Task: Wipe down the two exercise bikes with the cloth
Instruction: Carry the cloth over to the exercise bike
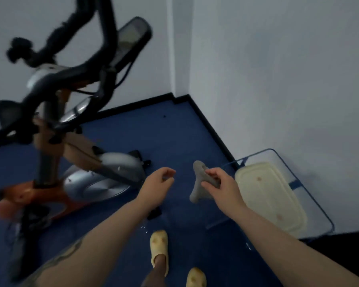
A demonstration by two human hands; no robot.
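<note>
The cloth (202, 183) is pinched by the right hand (222, 186); the left hand (158, 186), loosely curled, holds nothing. It should be spread flat before the bike (71, 112) is wiped.

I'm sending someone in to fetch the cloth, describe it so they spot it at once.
Start at the orange and silver exercise bike on the blue floor. To its right, the right hand holds a crumpled grey cloth, the only soft, floppy thing there.
</note>
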